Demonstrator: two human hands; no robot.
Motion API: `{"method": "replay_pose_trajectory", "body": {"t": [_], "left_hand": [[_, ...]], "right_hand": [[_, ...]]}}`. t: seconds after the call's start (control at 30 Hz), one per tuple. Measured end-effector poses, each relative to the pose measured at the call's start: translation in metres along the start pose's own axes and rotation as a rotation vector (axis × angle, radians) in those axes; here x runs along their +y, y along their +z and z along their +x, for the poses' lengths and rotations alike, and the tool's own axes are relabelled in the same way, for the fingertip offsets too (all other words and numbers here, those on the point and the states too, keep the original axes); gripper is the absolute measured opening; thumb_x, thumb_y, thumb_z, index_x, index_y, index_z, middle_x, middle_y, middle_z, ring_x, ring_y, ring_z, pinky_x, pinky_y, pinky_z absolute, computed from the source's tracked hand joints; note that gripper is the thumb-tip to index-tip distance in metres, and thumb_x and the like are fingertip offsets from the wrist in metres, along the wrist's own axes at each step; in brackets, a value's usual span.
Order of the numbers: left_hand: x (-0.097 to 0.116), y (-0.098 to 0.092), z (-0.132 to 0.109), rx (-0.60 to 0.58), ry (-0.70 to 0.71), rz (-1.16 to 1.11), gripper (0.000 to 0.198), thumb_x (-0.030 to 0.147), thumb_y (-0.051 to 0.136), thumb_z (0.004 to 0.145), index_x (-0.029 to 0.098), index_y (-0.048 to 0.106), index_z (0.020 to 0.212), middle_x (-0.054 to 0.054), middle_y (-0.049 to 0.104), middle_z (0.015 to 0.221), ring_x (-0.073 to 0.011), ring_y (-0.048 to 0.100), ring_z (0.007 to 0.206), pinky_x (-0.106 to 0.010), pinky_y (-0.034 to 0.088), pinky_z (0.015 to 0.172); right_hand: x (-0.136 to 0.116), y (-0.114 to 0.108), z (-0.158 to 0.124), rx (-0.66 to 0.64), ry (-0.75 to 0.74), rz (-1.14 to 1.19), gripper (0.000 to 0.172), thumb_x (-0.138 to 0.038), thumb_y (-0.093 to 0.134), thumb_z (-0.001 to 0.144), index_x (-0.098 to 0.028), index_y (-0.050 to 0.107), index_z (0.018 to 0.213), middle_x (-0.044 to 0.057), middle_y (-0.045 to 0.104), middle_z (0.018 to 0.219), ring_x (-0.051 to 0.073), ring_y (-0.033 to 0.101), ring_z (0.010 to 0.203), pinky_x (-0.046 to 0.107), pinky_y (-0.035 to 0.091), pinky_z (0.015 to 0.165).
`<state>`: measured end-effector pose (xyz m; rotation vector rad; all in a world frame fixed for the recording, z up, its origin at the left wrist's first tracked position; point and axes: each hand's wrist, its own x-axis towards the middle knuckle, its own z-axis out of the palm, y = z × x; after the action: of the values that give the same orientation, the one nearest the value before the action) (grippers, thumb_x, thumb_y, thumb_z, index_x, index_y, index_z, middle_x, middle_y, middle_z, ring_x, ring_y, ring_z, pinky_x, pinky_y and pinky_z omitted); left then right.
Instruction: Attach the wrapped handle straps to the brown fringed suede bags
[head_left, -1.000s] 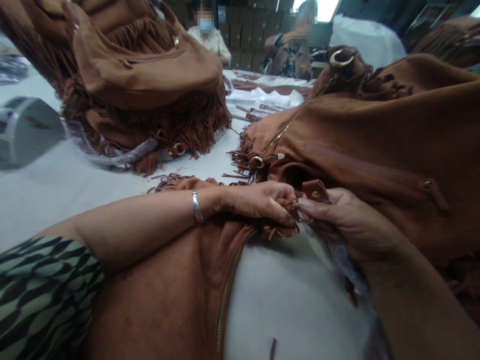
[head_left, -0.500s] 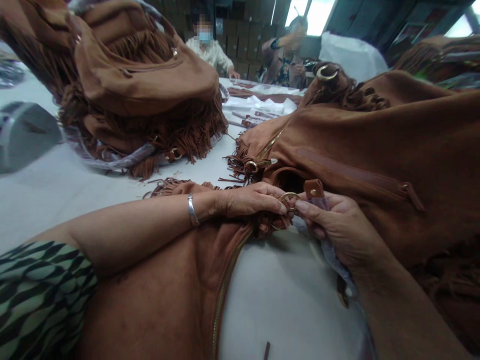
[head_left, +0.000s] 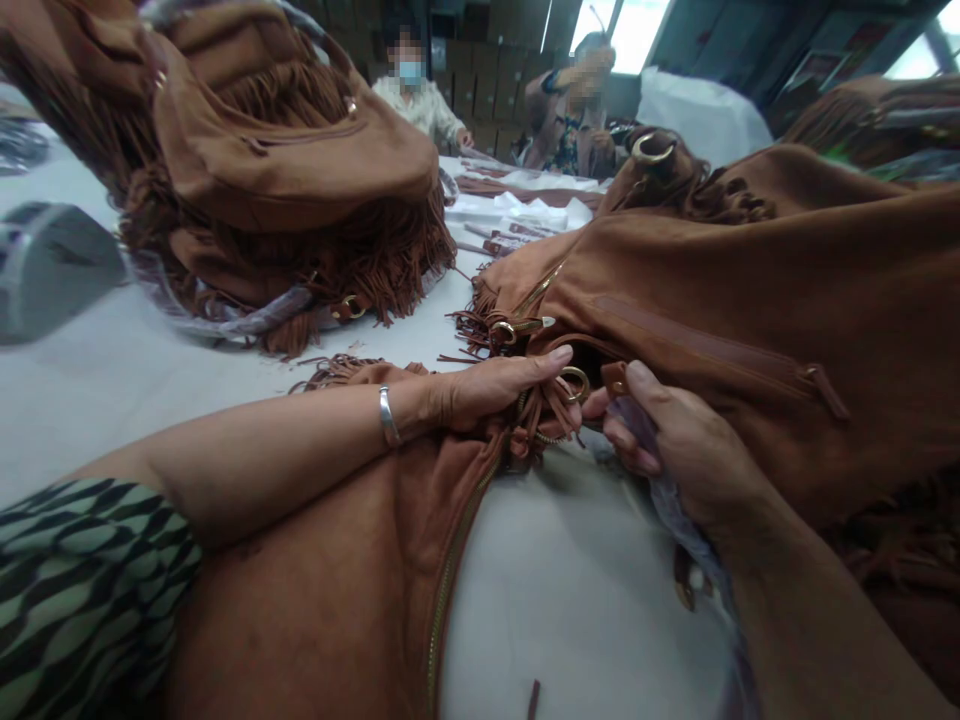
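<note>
A brown suede-like bag (head_left: 337,590) with an open brass zipper lies before me. My left hand (head_left: 504,388) is closed around its fringed end, the thumb lifted beside a gold ring (head_left: 574,384). Across a small gap, my right hand (head_left: 675,425) pinches a plastic-wrapped strap (head_left: 666,510) near its brown leather tab (head_left: 615,378), which carries a gold stud. The strap runs down beside my right forearm, with a gold clasp (head_left: 684,578) lower along it. Tab and ring are apart.
Stacked fringed bags (head_left: 292,170) rise at the left, near a grey rounded object (head_left: 52,275). Another large brown bag (head_left: 750,290) fills the right. Several straps (head_left: 510,238) lie on the white table (head_left: 577,600). Two people (head_left: 420,95) are across it.
My right hand has let go of the gold ring and moved slightly right, its thumb now on the leather tab. My left thumb has risen off the ring.
</note>
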<state>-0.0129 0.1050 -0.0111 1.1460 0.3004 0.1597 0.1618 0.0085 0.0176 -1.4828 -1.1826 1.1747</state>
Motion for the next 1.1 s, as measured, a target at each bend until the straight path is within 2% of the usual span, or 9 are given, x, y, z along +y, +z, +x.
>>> {"method": "replay_pose_trajectory", "body": {"t": [0.17, 0.3, 0.4, 0.47, 0.53, 0.67, 0.8, 0.97, 1.1], "left_hand": [[0.001, 0.001, -0.001, 0.04, -0.025, -0.064, 0.061, 0.063, 0.032, 0.089, 0.012, 0.063, 0.08, -0.003, 0.051, 0.057, -0.0082, 0.045, 0.039, -0.016, 0.027, 0.032], [0.001, 0.002, 0.001, 0.074, -0.026, -0.071, 0.065, 0.067, 0.032, 0.087, 0.011, 0.064, 0.077, -0.004, 0.051, 0.054, -0.0086, 0.045, 0.039, -0.017, 0.029, 0.033], [0.002, 0.002, 0.002, 0.078, -0.005, -0.076, 0.065, 0.064, 0.032, 0.089, 0.01, 0.065, 0.073, -0.004, 0.051, 0.051, -0.0083, 0.043, 0.036, -0.018, 0.03, 0.034], [0.003, 0.002, 0.002, 0.077, -0.006, -0.086, 0.062, 0.06, 0.033, 0.091, 0.01, 0.064, 0.071, -0.005, 0.053, 0.051, -0.0084, 0.043, 0.037, -0.018, 0.031, 0.034], [0.004, 0.001, 0.002, 0.061, -0.005, -0.09, 0.057, 0.057, 0.037, 0.09, 0.01, 0.064, 0.07, -0.005, 0.053, 0.051, -0.0088, 0.044, 0.038, -0.018, 0.033, 0.034], [0.006, 0.001, 0.001, 0.016, -0.018, -0.085, 0.053, 0.054, 0.039, 0.09, 0.011, 0.063, 0.072, -0.003, 0.05, 0.047, -0.0096, 0.042, 0.035, -0.019, 0.032, 0.031], [0.008, 0.003, 0.001, 0.051, -0.046, -0.132, 0.047, 0.049, 0.042, 0.09, 0.011, 0.06, 0.068, -0.003, 0.052, 0.049, -0.01, 0.045, 0.036, -0.019, 0.034, 0.032], [0.006, 0.004, 0.002, 0.088, -0.026, -0.132, 0.052, 0.058, 0.042, 0.088, 0.012, 0.059, 0.069, -0.002, 0.053, 0.052, -0.0086, 0.045, 0.037, -0.017, 0.032, 0.033], [0.006, 0.001, 0.003, 0.075, -0.029, -0.128, 0.045, 0.051, 0.045, 0.089, 0.013, 0.059, 0.068, -0.002, 0.052, 0.05, -0.0087, 0.043, 0.035, -0.018, 0.033, 0.033]], "right_hand": [[-0.003, -0.001, -0.008, -0.073, 0.047, -0.057, 0.044, -0.054, 0.055, 0.082, -0.012, 0.066, 0.085, -0.004, 0.043, 0.052, 0.005, 0.029, 0.04, 0.02, 0.019, 0.037], [-0.005, -0.001, -0.011, -0.094, 0.014, -0.157, 0.04, -0.052, 0.058, 0.081, -0.013, 0.067, 0.08, -0.004, 0.042, 0.053, 0.005, 0.03, 0.042, 0.02, 0.019, 0.038], [-0.005, 0.0, -0.012, -0.104, -0.028, -0.264, 0.035, -0.048, 0.059, 0.081, -0.015, 0.069, 0.083, -0.002, 0.05, 0.057, 0.008, 0.041, 0.048, 0.019, 0.029, 0.042], [-0.005, 0.0, -0.013, -0.071, -0.059, -0.336, 0.031, -0.045, 0.061, 0.081, -0.016, 0.07, 0.087, 0.002, 0.062, 0.069, 0.013, 0.054, 0.059, 0.022, 0.04, 0.05], [-0.003, 0.0, -0.013, 0.008, -0.107, -0.427, 0.03, -0.043, 0.063, 0.079, -0.017, 0.072, 0.09, 0.005, 0.068, 0.08, 0.019, 0.061, 0.07, 0.026, 0.045, 0.056], [0.0, 0.003, -0.013, 0.074, -0.231, -0.595, 0.029, -0.038, 0.063, 0.078, -0.017, 0.074, 0.095, 0.007, 0.073, 0.089, 0.026, 0.067, 0.08, 0.033, 0.05, 0.068], [0.002, 0.005, -0.014, 0.088, -0.309, -0.692, 0.031, -0.036, 0.063, 0.078, -0.016, 0.074, 0.1, 0.007, 0.073, 0.097, 0.029, 0.068, 0.088, 0.038, 0.051, 0.081], [0.002, 0.005, -0.014, 0.105, -0.307, -0.754, 0.032, -0.037, 0.062, 0.078, -0.015, 0.074, 0.098, 0.008, 0.073, 0.097, 0.029, 0.068, 0.085, 0.038, 0.051, 0.078], [0.001, 0.005, -0.013, 0.049, -0.261, -0.726, 0.033, -0.041, 0.063, 0.077, -0.015, 0.074, 0.094, 0.007, 0.074, 0.09, 0.026, 0.067, 0.077, 0.034, 0.049, 0.067]]}}
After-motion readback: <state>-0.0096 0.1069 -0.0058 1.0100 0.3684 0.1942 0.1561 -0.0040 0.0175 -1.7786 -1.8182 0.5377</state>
